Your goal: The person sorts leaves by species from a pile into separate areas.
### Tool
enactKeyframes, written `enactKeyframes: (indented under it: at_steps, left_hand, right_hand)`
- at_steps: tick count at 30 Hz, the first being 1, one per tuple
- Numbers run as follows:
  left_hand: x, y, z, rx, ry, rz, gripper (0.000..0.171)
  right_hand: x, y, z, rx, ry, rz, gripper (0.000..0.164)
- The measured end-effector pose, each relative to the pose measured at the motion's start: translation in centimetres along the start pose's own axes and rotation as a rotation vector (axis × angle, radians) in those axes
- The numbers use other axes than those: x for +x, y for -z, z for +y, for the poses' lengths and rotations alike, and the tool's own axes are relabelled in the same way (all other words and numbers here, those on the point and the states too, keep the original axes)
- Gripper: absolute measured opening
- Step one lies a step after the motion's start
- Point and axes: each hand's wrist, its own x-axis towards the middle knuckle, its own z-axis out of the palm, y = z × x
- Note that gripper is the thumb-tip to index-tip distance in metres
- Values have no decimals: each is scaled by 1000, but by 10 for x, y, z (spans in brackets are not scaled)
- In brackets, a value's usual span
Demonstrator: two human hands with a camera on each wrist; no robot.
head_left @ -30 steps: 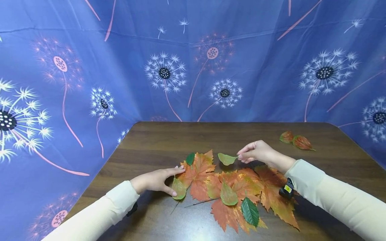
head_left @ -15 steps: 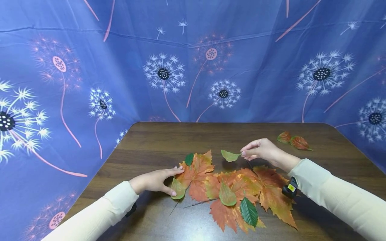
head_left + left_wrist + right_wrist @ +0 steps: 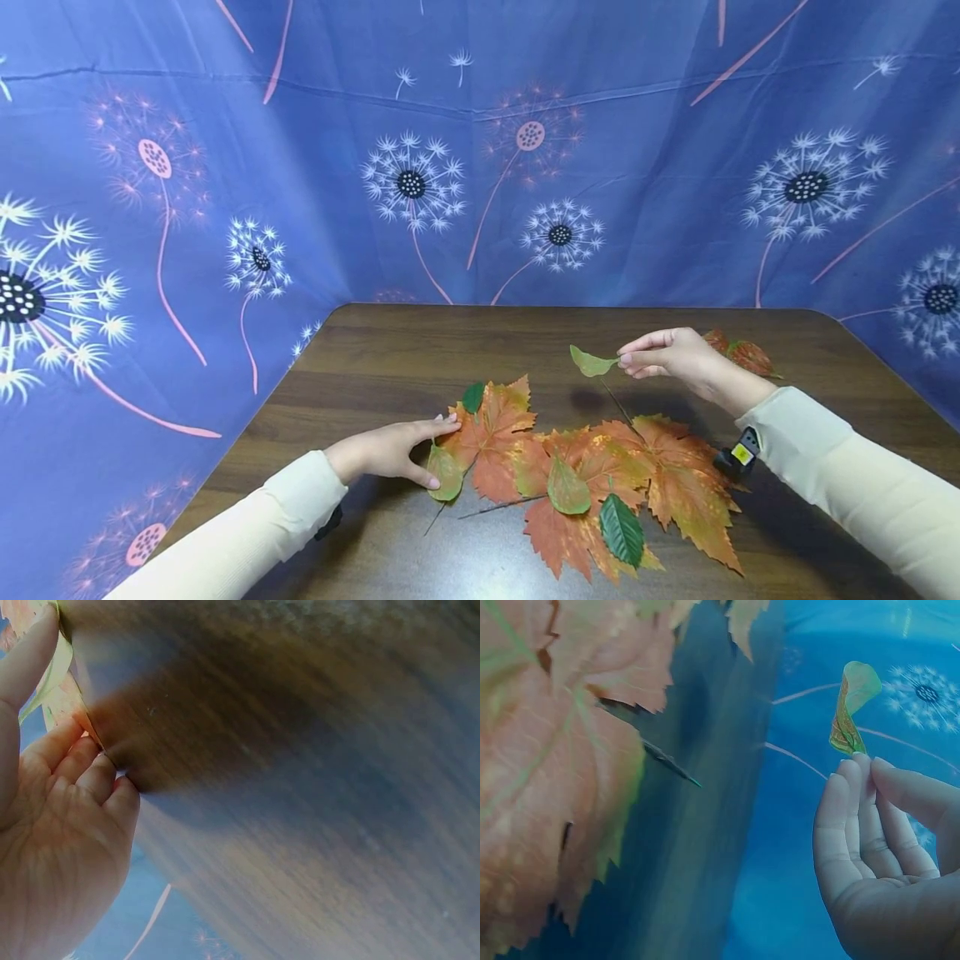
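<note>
My right hand (image 3: 678, 361) pinches a small green leaf (image 3: 592, 363) by its stem end, holding it above the table. In the right wrist view, that curled leaf (image 3: 853, 705) stands up from the thumb and fingertips. With fingers spread, my left hand (image 3: 393, 450) rests at the left end of the leaf pile. Its thumb touches a yellow-green leaf (image 3: 447, 472), and its fingertips lie at the edge of an orange maple leaf (image 3: 491, 429). More orange maple leaves (image 3: 686, 475) overlap to the right, bearing another yellow-green leaf (image 3: 567, 487) and a dark green leaf (image 3: 621, 530).
The brown wooden table (image 3: 420, 350) meets a blue dandelion-print cloth (image 3: 300, 167) at its back and sides. Two reddish leaves (image 3: 750, 357) lie at the back right, partly behind my right hand. A small dark green leaf (image 3: 472, 397) sits by the left maple leaf.
My right hand has risen and moved right and away from me, carrying the pinched green leaf higher. My left hand stays where it was.
</note>
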Motion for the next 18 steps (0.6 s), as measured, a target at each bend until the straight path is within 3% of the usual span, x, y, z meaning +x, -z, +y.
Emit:
enactKeyframes:
  at_steps: [7, 18]
  left_hand:
    - [0, 1, 0, -16, -8, -5, 84]
    - [2, 0, -4, -14, -4, -18, 84]
  right_hand:
    - [-2, 12, -2, 50, 13, 21, 21]
    - [4, 30, 9, 80, 15, 65, 8]
